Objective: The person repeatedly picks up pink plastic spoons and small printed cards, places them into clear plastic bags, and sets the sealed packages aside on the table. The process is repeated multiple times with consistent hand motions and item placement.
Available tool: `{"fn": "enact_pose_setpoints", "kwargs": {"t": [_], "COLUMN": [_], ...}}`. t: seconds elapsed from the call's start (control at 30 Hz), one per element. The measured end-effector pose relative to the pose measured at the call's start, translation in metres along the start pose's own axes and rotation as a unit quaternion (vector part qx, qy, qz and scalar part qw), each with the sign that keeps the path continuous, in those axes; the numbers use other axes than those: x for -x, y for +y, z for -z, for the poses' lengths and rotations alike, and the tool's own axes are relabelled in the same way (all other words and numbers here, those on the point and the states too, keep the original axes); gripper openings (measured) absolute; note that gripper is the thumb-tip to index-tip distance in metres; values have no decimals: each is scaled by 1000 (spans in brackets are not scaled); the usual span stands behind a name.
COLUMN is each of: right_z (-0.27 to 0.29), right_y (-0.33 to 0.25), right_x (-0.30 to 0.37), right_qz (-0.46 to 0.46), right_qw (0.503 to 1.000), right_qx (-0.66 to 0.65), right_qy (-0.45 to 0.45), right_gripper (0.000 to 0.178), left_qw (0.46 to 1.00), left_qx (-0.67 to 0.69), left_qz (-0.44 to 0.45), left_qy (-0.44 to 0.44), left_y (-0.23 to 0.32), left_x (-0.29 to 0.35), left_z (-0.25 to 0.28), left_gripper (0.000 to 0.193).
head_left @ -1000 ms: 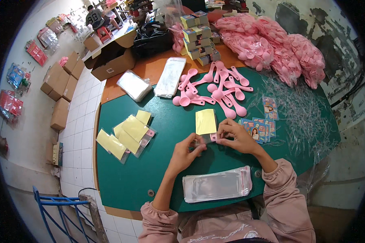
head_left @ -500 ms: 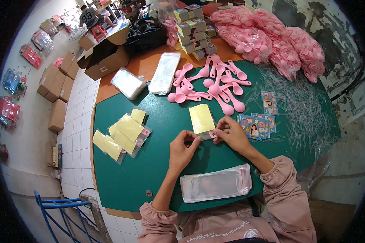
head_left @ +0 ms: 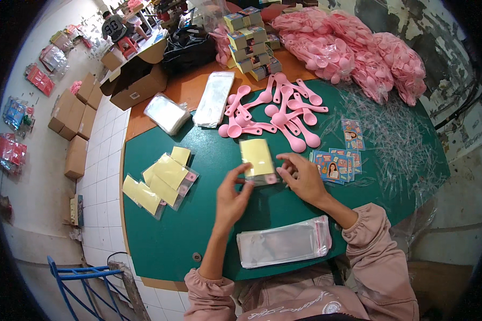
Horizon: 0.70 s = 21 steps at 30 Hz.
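Note:
A clear plastic packet (head_left: 257, 158) with a yellow card inside is in front of me, the pink end of a spoon showing at its lower right corner. My left hand (head_left: 233, 195) pinches its lower left edge, slightly blurred. My right hand (head_left: 305, 179) is just off the packet's right side, fingers loosely bent and apart, holding nothing. Similar packets (head_left: 168, 174) lie overlapping on the left. Beyond my hands is a pile of pink measuring spoons (head_left: 284, 109). Blue printed cards (head_left: 332, 167) lie right of my right hand. A stack of clear bags (head_left: 281, 243) is nearest me.
Two more stacks of clear bags, one short (head_left: 166, 113) and one long (head_left: 214, 99), lie toward the back of the green table (head_left: 160, 241). Clear plastic strips (head_left: 396, 144) cover its right side. Bagged pink spoons (head_left: 348, 53), stacked card bundles (head_left: 249, 45) and an open carton (head_left: 139, 85) stand behind.
The packet has shifted a little left with my left hand. My right hand has let go of its right corner and its fingers have opened.

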State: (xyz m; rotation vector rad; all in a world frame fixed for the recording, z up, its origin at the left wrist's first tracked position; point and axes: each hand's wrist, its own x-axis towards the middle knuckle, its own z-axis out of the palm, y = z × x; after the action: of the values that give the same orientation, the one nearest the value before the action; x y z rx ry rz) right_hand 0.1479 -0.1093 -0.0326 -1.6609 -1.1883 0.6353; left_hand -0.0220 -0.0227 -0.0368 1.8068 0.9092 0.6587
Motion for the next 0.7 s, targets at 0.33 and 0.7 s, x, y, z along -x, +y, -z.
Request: {"fn": "enact_pose_setpoints", "kwargs": {"t": [0.33,0.7], "right_z": [17,8], "right_y": [27,33], "right_x": [-42,-39], "right_qz": [126,190], "right_qw": [868,830], "right_qx": [464,507], "right_qy": [121,133], "right_gripper": [23,12], "left_qw": [965,909], "left_qx": [-206,-105], "left_qz": [-163,-140], "left_qy": [5,-378], "left_y": [28,48], "left_x": [2,13], "left_z": [50,-39], "left_gripper": [22,25]}}
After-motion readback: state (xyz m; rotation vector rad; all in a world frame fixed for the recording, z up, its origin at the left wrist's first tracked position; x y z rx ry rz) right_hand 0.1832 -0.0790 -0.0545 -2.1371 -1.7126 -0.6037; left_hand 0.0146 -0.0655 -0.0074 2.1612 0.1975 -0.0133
